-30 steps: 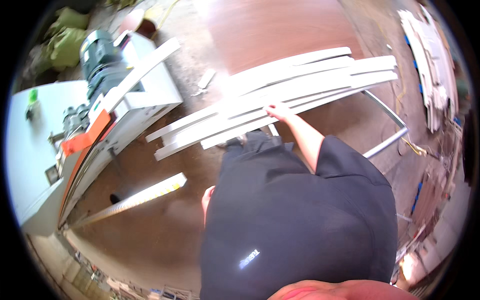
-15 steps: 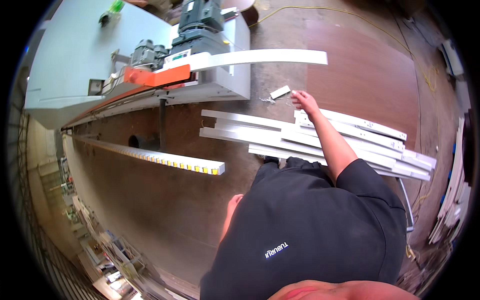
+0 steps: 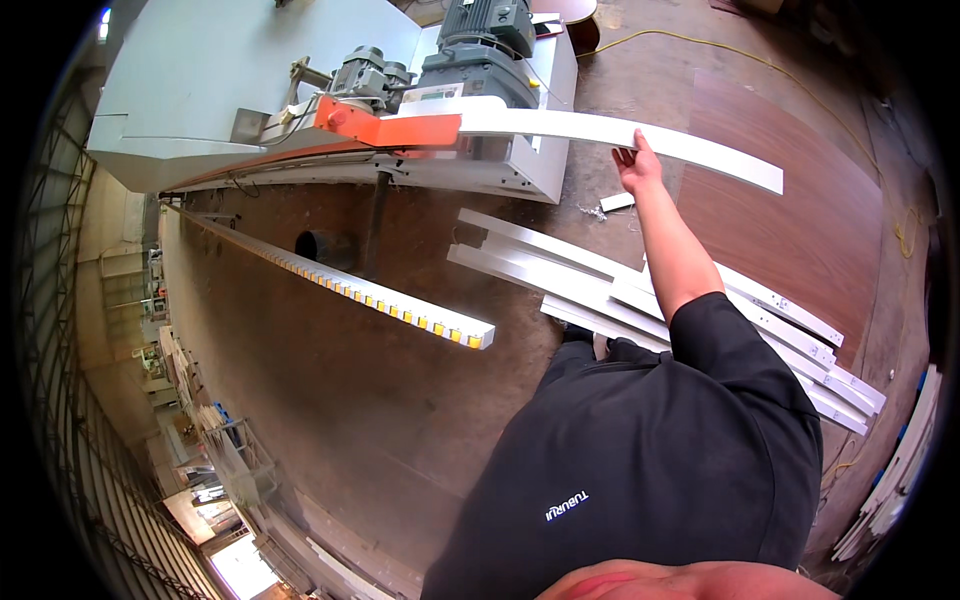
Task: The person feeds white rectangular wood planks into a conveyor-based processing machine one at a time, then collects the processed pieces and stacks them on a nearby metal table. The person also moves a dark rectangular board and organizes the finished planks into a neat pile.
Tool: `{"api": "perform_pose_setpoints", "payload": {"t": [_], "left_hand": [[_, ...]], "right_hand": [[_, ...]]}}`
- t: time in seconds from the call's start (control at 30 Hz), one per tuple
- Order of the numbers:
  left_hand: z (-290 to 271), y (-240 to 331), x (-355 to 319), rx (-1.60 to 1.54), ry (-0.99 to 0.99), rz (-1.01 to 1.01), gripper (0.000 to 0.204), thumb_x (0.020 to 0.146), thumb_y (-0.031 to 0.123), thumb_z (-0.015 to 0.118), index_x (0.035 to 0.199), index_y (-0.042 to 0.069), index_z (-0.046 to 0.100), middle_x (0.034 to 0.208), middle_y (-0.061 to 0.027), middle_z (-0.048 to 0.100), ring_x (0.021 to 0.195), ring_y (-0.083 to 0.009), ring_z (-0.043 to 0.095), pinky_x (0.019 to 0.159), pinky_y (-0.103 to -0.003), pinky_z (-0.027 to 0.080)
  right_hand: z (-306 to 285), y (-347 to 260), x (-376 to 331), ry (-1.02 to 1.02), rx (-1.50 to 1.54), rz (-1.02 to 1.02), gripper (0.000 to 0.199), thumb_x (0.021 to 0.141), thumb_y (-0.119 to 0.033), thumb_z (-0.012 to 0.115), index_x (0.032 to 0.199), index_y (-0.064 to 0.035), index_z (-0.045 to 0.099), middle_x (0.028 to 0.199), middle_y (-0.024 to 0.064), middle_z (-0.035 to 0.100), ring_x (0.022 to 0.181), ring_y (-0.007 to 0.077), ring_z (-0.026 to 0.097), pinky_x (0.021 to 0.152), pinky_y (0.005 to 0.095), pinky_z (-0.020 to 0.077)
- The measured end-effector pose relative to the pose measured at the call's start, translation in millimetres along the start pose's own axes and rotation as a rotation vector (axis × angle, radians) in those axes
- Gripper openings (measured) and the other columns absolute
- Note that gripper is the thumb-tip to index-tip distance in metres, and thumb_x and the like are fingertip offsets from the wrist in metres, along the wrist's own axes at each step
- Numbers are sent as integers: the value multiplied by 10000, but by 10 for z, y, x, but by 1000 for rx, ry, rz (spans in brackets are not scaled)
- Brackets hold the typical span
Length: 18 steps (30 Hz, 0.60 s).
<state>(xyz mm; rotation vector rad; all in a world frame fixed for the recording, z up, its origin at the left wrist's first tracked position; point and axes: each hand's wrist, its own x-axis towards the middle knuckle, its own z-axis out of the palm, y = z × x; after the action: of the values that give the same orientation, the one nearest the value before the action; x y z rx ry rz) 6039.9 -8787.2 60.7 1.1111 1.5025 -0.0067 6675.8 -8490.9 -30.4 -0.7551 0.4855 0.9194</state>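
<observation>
A long white strip (image 3: pixel 570 123) comes out past the orange guard (image 3: pixel 400 130) of the machine and reaches to the right, its free end over the brown board. My right hand (image 3: pixel 636 168) grips the strip's near edge part way along, one digit lying on its top face and the other fingers curled at the edge. A short white offcut (image 3: pixel 617 202) lies on the floor just below this hand, beside some shavings. My left hand is out of view.
The grey machine (image 3: pixel 250 50) carries motors (image 3: pixel 475 75). Several long white profiles (image 3: pixel 600 290) lie in a stack before me. A white rail with yellow rollers (image 3: pixel 400 305) runs along the left. A brown board (image 3: pixel 800 230) and yellow cable (image 3: pixel 690 38) lie at right.
My right hand has moved up from near the offcut and taken hold of the strip. The strip reaches further right in the picture. My left hand has left the view.
</observation>
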Motion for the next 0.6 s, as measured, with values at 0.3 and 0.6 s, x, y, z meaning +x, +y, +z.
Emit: {"api": "perform_pose_setpoints", "payload": {"t": [0.3,0.6], "left_hand": [[-10,9,234,-62,-18,66,289,1038,205,726,1250,8,722,1151,-74,770,1055,-160,691,960,-318,545],[-127,1002,1001,217,-141,279,278,1083,230,669,1273,31,700,1055,-46,761,919,-107,698,847,-269,554]], "right_hand": [[-896,-801,-847,233,133,-152,543,997,-684,666,1167,-171,722,1072,-14,772,947,199,725,897,420,595],[-2260,-1742,-1420,-213,668,-377,535,812,-690,577,696,-173,512,627,-38,462,535,143,455,579,337,384]]}}
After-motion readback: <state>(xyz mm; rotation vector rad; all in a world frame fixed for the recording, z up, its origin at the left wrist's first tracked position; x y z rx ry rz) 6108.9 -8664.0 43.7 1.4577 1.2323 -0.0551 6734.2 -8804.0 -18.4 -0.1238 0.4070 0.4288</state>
